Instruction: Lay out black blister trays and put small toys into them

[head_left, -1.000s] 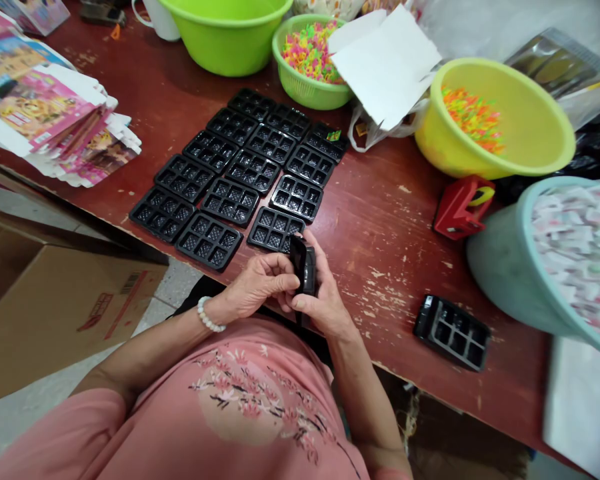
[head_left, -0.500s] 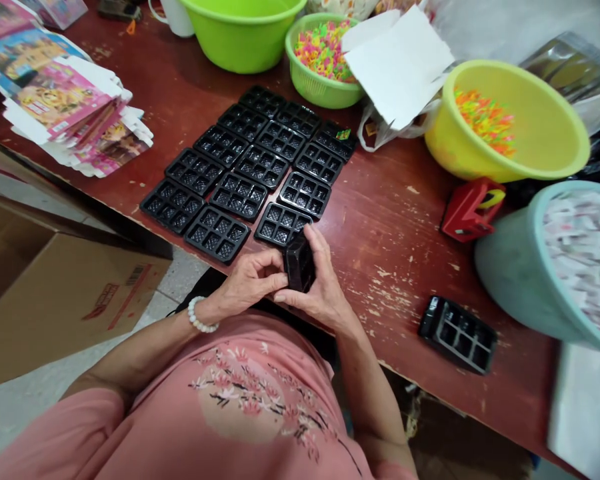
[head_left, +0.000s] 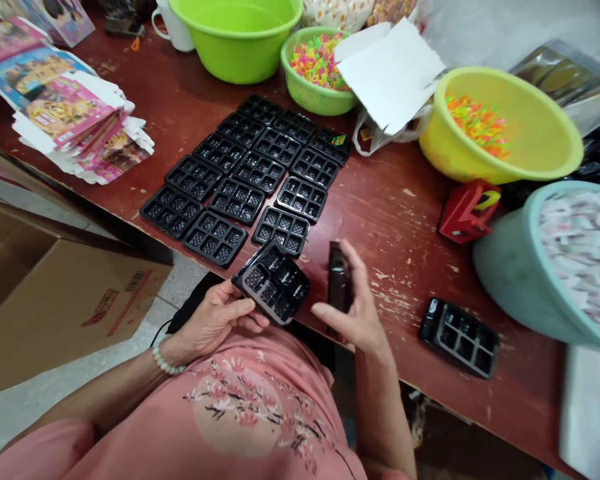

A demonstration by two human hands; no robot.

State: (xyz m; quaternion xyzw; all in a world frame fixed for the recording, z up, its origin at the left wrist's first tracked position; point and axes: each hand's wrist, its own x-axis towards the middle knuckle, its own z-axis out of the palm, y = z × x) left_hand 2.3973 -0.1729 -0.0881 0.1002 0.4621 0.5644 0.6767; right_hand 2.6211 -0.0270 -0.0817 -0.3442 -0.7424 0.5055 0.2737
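Observation:
My left hand point(head_left: 225, 317) pinches a black plastic compartment tray point(head_left: 275, 283) by its lower left corner, holding it tilted over the table's front edge. To the right of it, my right hand point(head_left: 353, 307) grips more black trays point(head_left: 338, 280) on edge, seen from the side; how many are nested there I cannot tell. Just beyond my hands, several like trays lie flat in rows, the nearest black tray point(head_left: 281, 231) close to the one in my left hand. Another stack of black trays point(head_left: 460, 337) rests on the table at the right.
Printed cardboard boxes point(head_left: 75, 113) lie flat in a pile at the left. A green basin point(head_left: 237, 47), a green basket point(head_left: 313, 100) and a yellow basin point(head_left: 540, 133) stand at the back. On the right are a red tape dispenser point(head_left: 467, 213) and a blue-green bucket point(head_left: 510, 260).
The bundle of trays between my hands has parted: one tray is now in my left hand, the others in my right. My hands have moved apart, the right one rightward.

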